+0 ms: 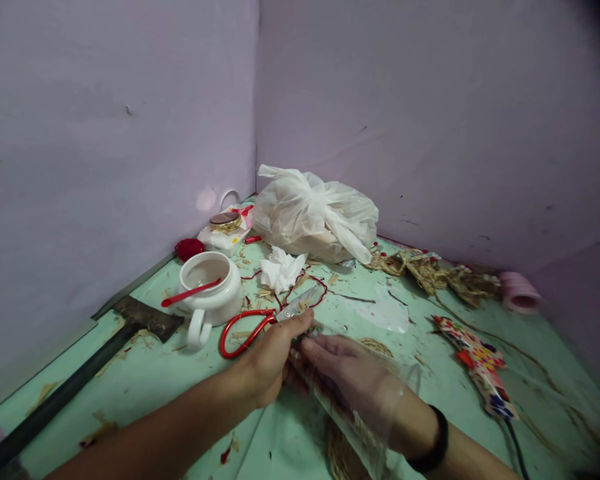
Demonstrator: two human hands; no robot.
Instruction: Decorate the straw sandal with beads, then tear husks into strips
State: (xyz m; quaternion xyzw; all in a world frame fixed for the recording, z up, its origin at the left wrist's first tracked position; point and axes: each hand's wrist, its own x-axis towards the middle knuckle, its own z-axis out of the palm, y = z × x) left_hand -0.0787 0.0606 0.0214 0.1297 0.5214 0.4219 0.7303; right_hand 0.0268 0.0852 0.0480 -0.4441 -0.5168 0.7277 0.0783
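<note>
My left hand (pixel 273 363) is closed, its thumb and fingers pinching the end of a clear plastic bag (pixel 403 400). Close against it, my right hand (pixel 347 373) is closed at the same end, partly seen through the clear plastic. Small green and dark bits, possibly beads, show between the fingertips; their exact kind is hard to make out. Just beyond the left hand lie red-handled scissors (pixel 247 333), blades pointing away to the right. Below the right hand, a coil of straw-coloured cord (pixel 344 450) is partly hidden by the bag.
A white mug (pixel 215 300) with a red stick across it stands left, beside a dark-handled hammer (pixel 105 357). Behind are crumpled tissue (pixel 281 270) and a tied plastic bag (pixel 315 213). Rightward lie a patterned corded tool (pixel 475 363), braided straw pieces (pixel 430 273) and a pink spool (pixel 519 292).
</note>
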